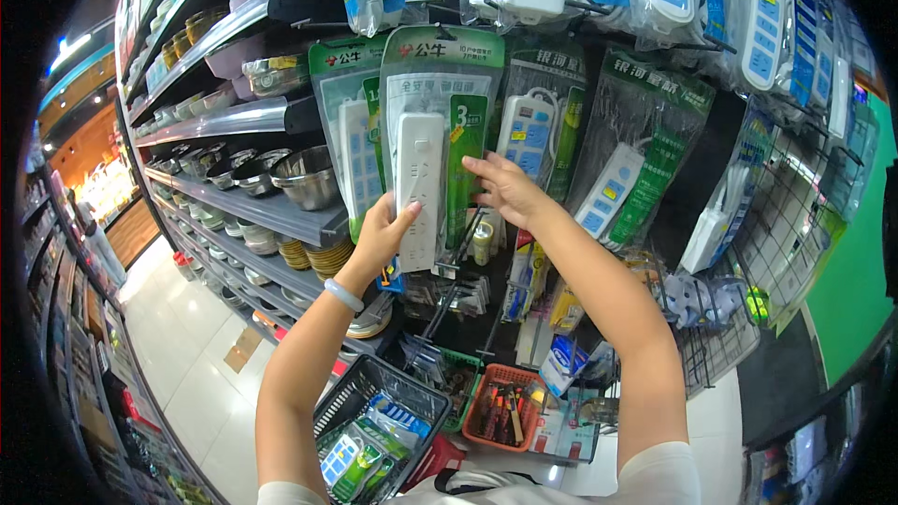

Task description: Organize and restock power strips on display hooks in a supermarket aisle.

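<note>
A white power strip (pixel 419 186) in a clear and green hanging package is on a hook in front of me. My left hand (pixel 384 231) grips the package's lower left side, with the thumb on the strip. At its right edge my right hand (pixel 506 189) is raised with fingers apart; whether the fingertips touch the package cannot be told. Behind it to the left hangs a packaged strip with blue sockets (pixel 358 154). To the right hang another packaged power strip (pixel 527 133) and a tilted packaged strip (pixel 610 189).
A black shopping basket (pixel 428 393) with packaged power strips stands below, beside an orange basket (pixel 484 435) of tools. Metal bowls (pixel 305 175) line the left shelves. More packaged power strips (pixel 763 28) hang above. A wire grid rack (pixel 793 203) is at right.
</note>
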`<state>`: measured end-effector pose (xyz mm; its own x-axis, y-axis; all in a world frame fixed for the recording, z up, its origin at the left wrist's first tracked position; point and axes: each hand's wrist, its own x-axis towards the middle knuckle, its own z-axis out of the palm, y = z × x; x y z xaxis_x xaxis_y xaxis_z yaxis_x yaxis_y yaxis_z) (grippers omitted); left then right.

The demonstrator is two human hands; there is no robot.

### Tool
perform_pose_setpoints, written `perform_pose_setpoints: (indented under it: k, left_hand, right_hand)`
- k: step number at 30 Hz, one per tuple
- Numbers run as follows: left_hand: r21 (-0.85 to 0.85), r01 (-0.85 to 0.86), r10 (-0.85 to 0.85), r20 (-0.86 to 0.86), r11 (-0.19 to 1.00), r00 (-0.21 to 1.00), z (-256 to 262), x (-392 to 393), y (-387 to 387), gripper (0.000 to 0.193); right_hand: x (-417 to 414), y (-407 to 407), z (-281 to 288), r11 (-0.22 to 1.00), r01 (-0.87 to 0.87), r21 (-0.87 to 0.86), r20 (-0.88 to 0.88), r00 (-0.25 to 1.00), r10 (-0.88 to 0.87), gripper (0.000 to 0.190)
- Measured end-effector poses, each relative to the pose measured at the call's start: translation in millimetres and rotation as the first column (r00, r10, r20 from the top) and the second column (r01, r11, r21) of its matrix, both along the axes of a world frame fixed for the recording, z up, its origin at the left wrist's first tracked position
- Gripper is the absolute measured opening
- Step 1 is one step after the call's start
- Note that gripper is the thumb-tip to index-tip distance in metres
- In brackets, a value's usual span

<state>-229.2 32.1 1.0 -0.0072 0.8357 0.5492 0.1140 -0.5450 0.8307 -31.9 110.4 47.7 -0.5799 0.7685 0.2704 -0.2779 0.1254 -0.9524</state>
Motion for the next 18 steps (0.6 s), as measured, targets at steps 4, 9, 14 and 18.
perform_pose_setpoints:
  k: [4,9,14,18]
  left_hand:
    - [0.033,0.024,-0.024,-0.006,0.999,1.0,-3,-1,1,0.033]
    - [0.098,0.027,-0.028,0.006,0.995,1.0,-3,0,-2,0.032]
    - [0.148,0.027,-0.025,-0.018,0.989,1.0,3,2,1,0.031]
    - [0.164,0.016,-0.008,-0.045,0.986,0.999,9,3,-1,0.03]
  right_hand:
    - [-7,1,3,1.0,-0.016,0.011,0.035,0.999,0.015,0.048]
    - [-12,-9,0,0.999,-0.05,0.005,-0.13,0.99,0.05,0.043]
    - [-12,-6,1,0.995,-0.092,0.036,-0.175,0.98,0.097,0.044]
    - [-14,-7,1,0.997,0.008,0.072,-0.204,0.979,0.007,0.045]
